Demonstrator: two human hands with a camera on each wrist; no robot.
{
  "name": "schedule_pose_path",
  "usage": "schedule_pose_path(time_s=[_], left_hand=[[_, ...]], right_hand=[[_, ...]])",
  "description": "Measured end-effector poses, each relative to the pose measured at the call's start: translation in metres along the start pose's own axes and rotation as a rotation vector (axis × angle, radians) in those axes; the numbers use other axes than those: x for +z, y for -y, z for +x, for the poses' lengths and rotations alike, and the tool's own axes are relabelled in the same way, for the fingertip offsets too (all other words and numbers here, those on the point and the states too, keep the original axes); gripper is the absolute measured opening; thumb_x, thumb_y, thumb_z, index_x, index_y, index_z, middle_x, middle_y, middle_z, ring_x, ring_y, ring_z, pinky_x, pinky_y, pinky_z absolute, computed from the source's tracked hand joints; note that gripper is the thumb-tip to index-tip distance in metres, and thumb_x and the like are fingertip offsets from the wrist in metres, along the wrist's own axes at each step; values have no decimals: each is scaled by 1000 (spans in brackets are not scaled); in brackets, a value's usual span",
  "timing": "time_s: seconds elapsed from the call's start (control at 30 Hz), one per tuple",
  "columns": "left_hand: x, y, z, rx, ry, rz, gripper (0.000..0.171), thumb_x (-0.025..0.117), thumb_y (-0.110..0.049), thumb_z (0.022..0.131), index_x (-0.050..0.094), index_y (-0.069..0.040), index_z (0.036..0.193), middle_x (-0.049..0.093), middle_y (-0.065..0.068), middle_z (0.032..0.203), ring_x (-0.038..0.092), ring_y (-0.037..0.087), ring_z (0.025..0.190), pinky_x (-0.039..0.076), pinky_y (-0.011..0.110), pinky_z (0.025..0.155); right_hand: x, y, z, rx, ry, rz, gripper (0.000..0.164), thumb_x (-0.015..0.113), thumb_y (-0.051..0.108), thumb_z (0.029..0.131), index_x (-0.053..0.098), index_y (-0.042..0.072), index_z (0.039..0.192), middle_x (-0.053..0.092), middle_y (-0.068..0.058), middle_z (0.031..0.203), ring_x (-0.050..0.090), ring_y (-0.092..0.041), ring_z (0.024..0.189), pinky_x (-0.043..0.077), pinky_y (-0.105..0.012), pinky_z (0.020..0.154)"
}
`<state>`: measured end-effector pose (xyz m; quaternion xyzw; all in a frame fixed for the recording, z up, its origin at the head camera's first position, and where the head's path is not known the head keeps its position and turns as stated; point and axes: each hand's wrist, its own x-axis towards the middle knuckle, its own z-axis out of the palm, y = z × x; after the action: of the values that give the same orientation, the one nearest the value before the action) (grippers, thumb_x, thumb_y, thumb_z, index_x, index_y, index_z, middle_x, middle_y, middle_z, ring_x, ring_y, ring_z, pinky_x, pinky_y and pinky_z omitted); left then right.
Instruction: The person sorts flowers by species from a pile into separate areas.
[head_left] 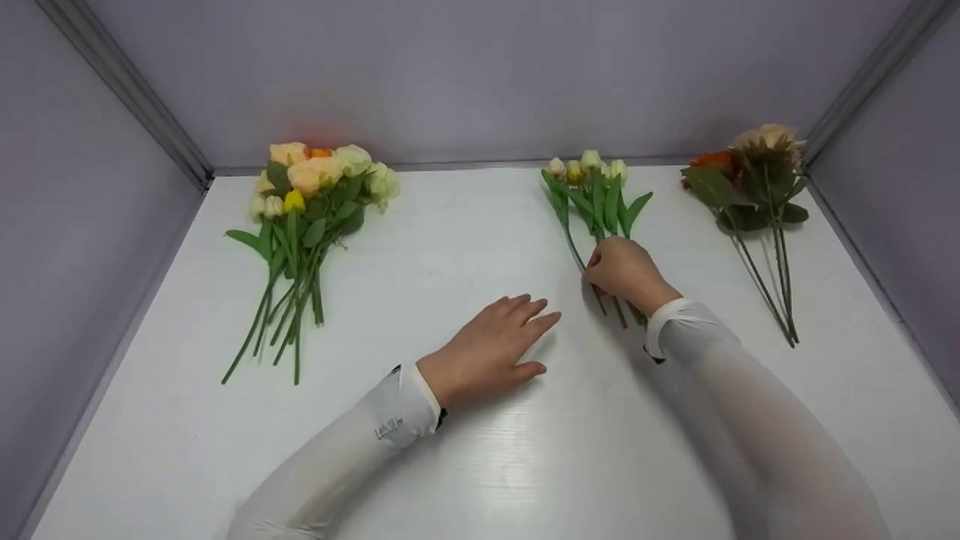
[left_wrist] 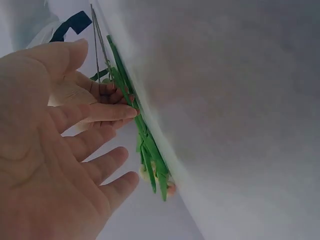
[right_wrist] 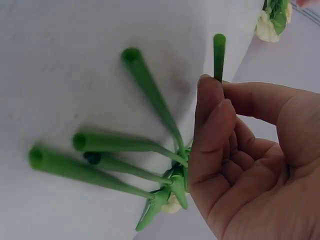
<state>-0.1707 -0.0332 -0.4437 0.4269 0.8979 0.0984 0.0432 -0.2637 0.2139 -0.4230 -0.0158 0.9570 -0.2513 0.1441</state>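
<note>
— State of the hands?
— Right hand pinches one smooth green tulip stem; left hand spread, holding nothing, mid-frame.
— Surroundings?
— Plastic-looking cream and yellow tulips, upper right of centre, their long green leaves overlapping.
— Hazard?
— In my judgement, leaves could snag, so lifting one stem might drag its neighbours askew.

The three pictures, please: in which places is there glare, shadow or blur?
Head view: glare on the table below the left hand, a soft shadow beside the right sleeve; left wrist view: dim and hazy; right wrist view: the near stem ends look soft.
</note>
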Motion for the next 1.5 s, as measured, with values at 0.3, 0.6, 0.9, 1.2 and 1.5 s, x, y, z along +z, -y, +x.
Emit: schedule_pose_path(time_s=[0.3, 0.6, 0.9, 1.2, 1.5], left_hand=[[4, 3, -5, 48, 11, 22, 69, 61, -44, 103, 36, -15, 160, 37, 9, 162, 30, 29, 150, 20, 42, 124], [-10, 22, -16, -38, 18, 33, 68, 60, -43, 103, 37, -14, 160, 39, 9, 161, 32, 29, 149, 22, 44, 123], [-33, 80, -53, -295, -94, 11, 53, 62, -35, 104, 53, -9, 149, 54, 13, 148, 47, 33, 138, 35, 49, 116], [-62, 163, -126, -724, -242, -169, 32, 59, -22, 104, 69, -4, 129, 68, 17, 126, 63, 37, 113, 50, 56, 95], [-77, 207, -175, -1016, -246, -474, 38, 58, -28, 104, 67, 1, 127, 68, 21, 120, 65, 32, 96, 52, 47, 79]], right_hand=[[2, -6, -1, 9, -16, -43, 10, 67, 11, 91, 69, 1, 93, 69, -13, 85, 64, -26, 72, 53, -37, 64], [-7, -8, -6, -26, -29, 12, 25, 63, 26, 100, 67, 2, 99, 65, -10, 84, 58, -25, 73, 48, -37, 62], [-4, 28, -9, -179, -119, 21, 44, 61, 34, 104, 60, 3, 135, 63, -17, 127, 61, -33, 111, 52, -51, 90], [35, 92, -22, -493, -108, -124, 49, 66, 34, 101, 59, 10, 143, 59, -11, 141, 50, -35, 134, 39, -52, 111], [88, 159, -46, -822, -32, -352, 51, 67, 33, 101, 56, 12, 145, 58, -9, 142, 47, -32, 137, 34, -48, 116]])
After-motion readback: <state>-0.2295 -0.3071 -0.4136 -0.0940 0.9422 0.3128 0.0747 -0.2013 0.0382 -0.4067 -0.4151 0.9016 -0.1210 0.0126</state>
